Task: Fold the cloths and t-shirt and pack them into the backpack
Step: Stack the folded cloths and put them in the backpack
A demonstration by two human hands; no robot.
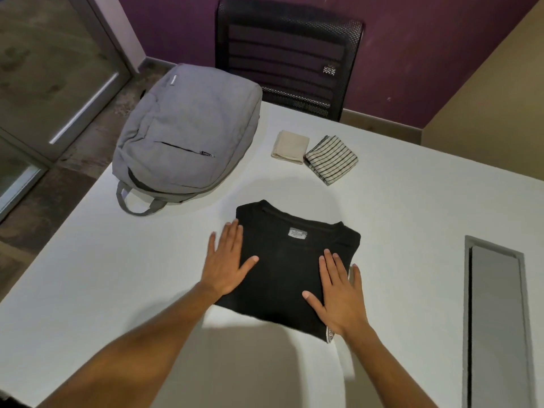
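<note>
A black t-shirt [282,260] lies folded into a rectangle on the white table [117,275], collar label facing up. My left hand [226,259] lies flat with straight fingers on the shirt's left edge. My right hand [338,293] lies flat on its right side. Beyond the shirt sit a folded beige cloth [290,147] and, touching it on the right, a folded striped cloth [332,159]. A grey backpack [188,134] lies flat at the table's far left corner, its front pocket up and its handle toward me.
A black mesh office chair [288,57] stands behind the table's far edge. A grey cable hatch [497,319] is set into the table on the right. The floor and a glass door are to the left.
</note>
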